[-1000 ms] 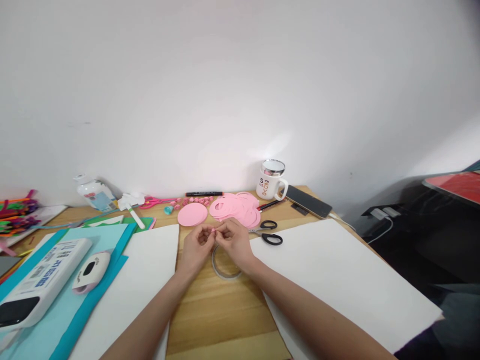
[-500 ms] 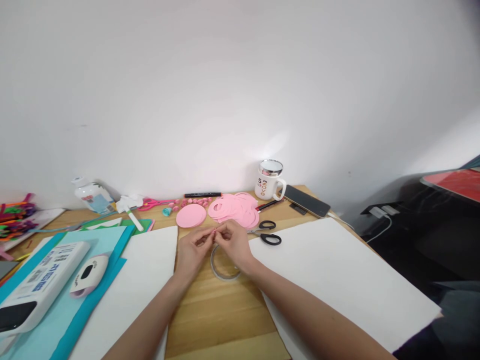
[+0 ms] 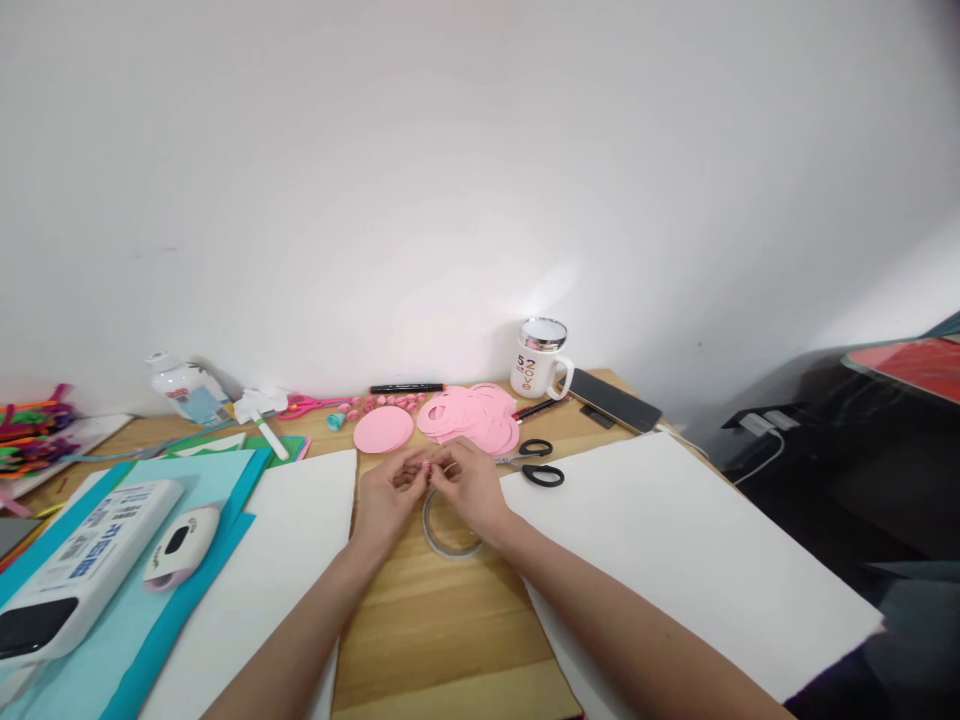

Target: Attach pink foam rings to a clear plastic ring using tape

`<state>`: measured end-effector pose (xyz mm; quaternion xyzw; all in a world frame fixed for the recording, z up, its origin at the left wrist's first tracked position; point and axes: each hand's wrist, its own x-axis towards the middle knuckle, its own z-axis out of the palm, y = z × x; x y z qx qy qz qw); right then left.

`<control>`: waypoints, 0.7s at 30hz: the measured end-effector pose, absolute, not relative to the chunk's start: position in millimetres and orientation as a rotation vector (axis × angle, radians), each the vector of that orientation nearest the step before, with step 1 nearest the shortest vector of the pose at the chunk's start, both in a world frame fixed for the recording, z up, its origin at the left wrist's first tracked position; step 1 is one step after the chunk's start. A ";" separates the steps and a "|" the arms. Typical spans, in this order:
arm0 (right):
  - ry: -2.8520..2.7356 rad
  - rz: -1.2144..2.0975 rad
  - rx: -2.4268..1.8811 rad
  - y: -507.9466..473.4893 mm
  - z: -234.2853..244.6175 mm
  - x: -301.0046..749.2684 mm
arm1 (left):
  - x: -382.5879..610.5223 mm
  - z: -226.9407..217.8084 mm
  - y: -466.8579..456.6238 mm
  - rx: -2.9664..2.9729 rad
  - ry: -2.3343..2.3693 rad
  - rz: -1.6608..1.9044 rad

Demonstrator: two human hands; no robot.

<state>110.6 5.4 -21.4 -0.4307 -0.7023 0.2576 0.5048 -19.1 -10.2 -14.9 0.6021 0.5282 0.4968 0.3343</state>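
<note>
The left hand (image 3: 382,497) and right hand (image 3: 474,492) pinch 1 tiny pink piece (image 3: 427,466) directly between them, below frame centre. Its long axis is indistinct.

A wooden table (image 3: 435,620) bears white sheets (image 3: 645,540) and a mug (image 3: 532,372).

Within half a second, the bare left hand (image 3: 384,500) had shifted its fingers on the small pink rolled-paper piece (image 3: 426,467).
</note>
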 end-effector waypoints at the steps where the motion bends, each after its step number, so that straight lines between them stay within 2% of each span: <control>1: -1.689 0.620 -1.043 5.4 -21.1 110.3 | -18.2 -14.4 -10.1 1.520 1.377 1.295; 9: -1.400 0.938 -1.135 8.2 -19.9 109.9 | -14.4 -8.8 -10.4 1.432 1.326 1.270; 18: -1.561 0.728 -0.993 2.6 -18.0 105.7 | -15.0 -9.3 -8.8 1.384 1.389 1.248; 21: -1.516 0.761 -0.983 3.3 -18.0 105.8 | -14.0 -6.0 -9.0 1.379 1.375 1.259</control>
